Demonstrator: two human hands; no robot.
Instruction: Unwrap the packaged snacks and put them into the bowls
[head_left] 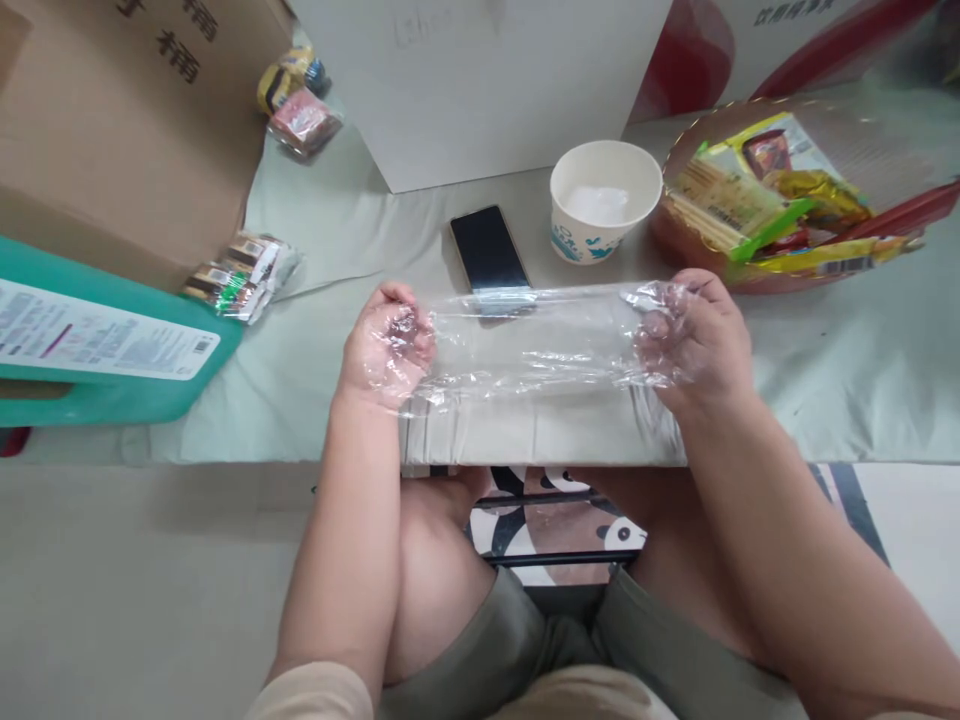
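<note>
A sheet of clear plastic wrap (pixel 532 345) is stretched taut between my two hands, above the front edge of the table. My left hand (pixel 390 345) grips its left end with curled fingers. At the other end my right hand (pixel 697 335) is closed on the bunched film. Through the film's upper edge shows the lower end of a black smartphone (pixel 491 255) lying on the cloth. Just beyond the film stands a white paper bowl (pixel 600 215) with blue print, upright, with something whitish inside that I cannot make out.
A clear basket (pixel 675 170) of packaged snacks and chopsticks stands on the right. White box (pixel 487 90) and brown carton (pixel 135 130) rise behind and left. A green container (pixel 150 390) and small wrapped snacks (pixel 244 275) lie at the left of the cloth-covered table (pixel 322 220).
</note>
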